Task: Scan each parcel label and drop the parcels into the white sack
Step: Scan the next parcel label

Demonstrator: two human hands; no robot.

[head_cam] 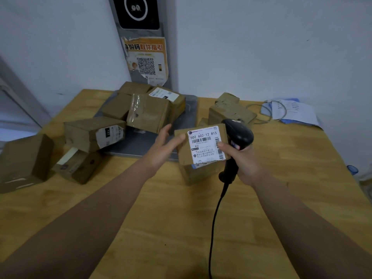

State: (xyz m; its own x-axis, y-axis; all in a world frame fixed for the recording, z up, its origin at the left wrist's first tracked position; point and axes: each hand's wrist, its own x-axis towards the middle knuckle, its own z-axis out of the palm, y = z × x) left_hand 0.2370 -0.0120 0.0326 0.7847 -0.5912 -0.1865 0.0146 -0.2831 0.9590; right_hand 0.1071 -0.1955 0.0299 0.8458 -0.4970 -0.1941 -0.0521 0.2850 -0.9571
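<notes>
the task is looking far from finished: a good many brown parcels [148, 112] are lying heaped on the worktop [181, 218] and on a grey plate [141, 144] at its back, and the white sack is not showing in this view, so how many have gone in cannot be told. one parcel [182, 151] is being handled now, in front of the person at mid-worktop, its label [205, 143] facing up; whether it is resting down or lifted i cannot tell. the left hand [161, 150] is reaching in from the left, its fingers [167, 129] spreading fairly straight, the thumb touching the parcel's left edge. the right hand [243, 160] is curling its fingers round the grip of the black scanner [238, 133], its thumb pressing on the label's right side. the scanner head is rising just beside the parcel's right corner, seemingly not aiming at the barcode, so this label is probably still waiting for its scan, then the drop.
</notes>
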